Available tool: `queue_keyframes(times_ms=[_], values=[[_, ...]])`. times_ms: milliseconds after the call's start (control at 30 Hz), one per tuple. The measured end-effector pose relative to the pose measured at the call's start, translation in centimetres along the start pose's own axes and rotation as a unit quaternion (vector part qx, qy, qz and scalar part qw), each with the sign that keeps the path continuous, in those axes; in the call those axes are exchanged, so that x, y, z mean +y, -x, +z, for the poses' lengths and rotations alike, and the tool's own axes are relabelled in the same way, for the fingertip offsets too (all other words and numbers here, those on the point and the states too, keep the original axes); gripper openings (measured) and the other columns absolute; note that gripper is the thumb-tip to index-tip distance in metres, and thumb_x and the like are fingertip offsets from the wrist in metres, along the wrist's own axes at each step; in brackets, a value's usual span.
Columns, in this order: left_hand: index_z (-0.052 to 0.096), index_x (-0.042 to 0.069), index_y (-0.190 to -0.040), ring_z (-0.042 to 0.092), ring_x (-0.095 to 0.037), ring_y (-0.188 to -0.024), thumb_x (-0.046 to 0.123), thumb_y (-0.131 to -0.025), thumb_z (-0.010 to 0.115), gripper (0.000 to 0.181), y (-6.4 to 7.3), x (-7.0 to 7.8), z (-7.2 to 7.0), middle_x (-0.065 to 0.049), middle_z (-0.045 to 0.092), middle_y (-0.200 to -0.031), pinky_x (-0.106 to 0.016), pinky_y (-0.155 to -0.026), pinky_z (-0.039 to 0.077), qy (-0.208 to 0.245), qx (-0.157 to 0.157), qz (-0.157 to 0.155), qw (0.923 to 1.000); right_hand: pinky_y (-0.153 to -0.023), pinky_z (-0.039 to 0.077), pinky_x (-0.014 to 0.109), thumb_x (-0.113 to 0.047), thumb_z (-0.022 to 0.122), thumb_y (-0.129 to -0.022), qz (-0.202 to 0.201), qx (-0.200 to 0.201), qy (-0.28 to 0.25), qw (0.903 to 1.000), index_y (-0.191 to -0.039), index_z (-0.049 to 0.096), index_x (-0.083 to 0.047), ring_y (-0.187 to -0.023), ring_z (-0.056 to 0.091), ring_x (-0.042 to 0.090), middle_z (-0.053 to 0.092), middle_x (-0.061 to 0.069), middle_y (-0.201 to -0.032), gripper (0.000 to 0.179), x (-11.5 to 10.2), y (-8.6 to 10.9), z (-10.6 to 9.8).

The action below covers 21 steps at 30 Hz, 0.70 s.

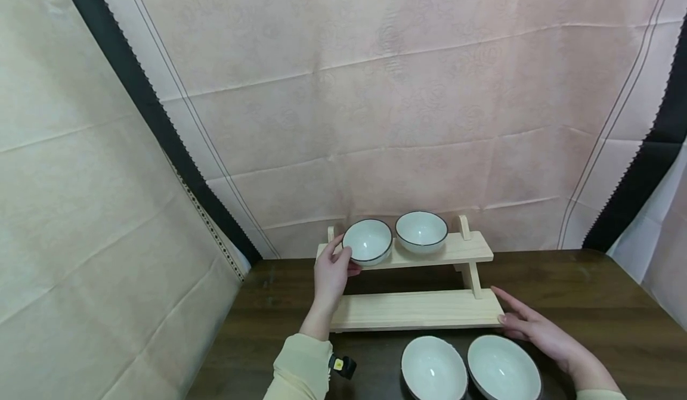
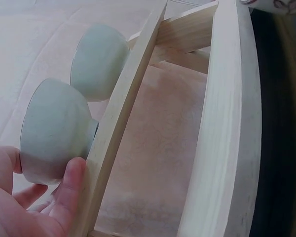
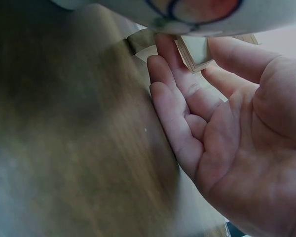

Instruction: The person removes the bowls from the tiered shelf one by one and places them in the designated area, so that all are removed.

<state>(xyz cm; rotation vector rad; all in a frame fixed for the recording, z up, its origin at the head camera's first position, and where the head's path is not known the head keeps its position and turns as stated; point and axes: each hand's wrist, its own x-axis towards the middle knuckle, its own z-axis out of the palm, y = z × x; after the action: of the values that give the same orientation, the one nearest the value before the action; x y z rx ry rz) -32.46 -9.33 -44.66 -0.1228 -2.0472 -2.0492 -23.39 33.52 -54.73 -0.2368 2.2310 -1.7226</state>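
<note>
On the upper board of a two-tier wooden rack (image 1: pixel 418 310) stand two small bowls, pale inside with dark rims. My left hand (image 1: pixel 330 281) grips the left bowl (image 1: pixel 367 242), thumb near its rim. In the left wrist view, fingers lie around the lower side of this bowl (image 2: pixel 54 128), one fingertip by its foot at the board. The other bowl (image 1: pixel 421 231) sits just to the right. My right hand (image 1: pixel 531 328) holds the right end of the lower board; in the right wrist view the board's corner (image 3: pixel 195 52) lies between thumb and fingers.
Two larger white bowls, a left one (image 1: pixel 433 369) and a right one (image 1: pixel 503 369), stand side by side in front of the rack. All rest on a dark wooden table (image 1: pixel 268 328). A pale cloth (image 1: pixel 429 120) hangs behind, another along the left side.
</note>
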Motion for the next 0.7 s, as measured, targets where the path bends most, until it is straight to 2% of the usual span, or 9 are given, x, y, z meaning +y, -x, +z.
queue_keyframes(times_ms=[200,500,700], values=[[0.057,0.003,-0.152,0.073,-0.018,-0.069,0.013,-0.103,0.059,0.049,0.17,-0.08,-0.02,-0.019,0.078,-0.101,-0.049,-0.075,0.067,0.011,0.004,-0.004,0.9999,-0.095,0.055,0.03,-0.027,0.048,-0.115,0.002,0.001,0.003,1.0,-0.169,0.003,-0.002,-0.133,0.058,0.044,0.019,0.048,-0.161,0.075,-0.04,0.0,0.02],[0.057,0.004,-0.152,0.074,-0.019,-0.071,0.011,-0.103,0.057,0.049,0.25,-0.22,-0.1,-0.022,0.077,-0.106,-0.038,-0.071,0.067,0.038,0.004,-0.015,0.9991,-0.096,0.055,0.033,-0.028,0.047,-0.115,0.005,-0.002,0.0,1.0,-0.169,0.002,-0.001,-0.134,0.057,0.046,0.016,0.048,-0.162,0.075,0.07,-0.11,-0.02],[0.058,0.005,-0.152,0.074,-0.019,-0.07,0.01,-0.103,0.057,0.049,0.27,-0.42,-0.14,-0.022,0.077,-0.106,-0.038,-0.069,0.067,0.055,0.003,-0.023,0.9982,-0.095,0.056,0.029,-0.026,0.046,-0.115,-0.005,-0.007,-0.007,0.9999,-0.169,0.001,-0.001,-0.134,0.057,0.045,0.018,0.048,-0.161,0.074,0.19,-0.07,-0.04]])
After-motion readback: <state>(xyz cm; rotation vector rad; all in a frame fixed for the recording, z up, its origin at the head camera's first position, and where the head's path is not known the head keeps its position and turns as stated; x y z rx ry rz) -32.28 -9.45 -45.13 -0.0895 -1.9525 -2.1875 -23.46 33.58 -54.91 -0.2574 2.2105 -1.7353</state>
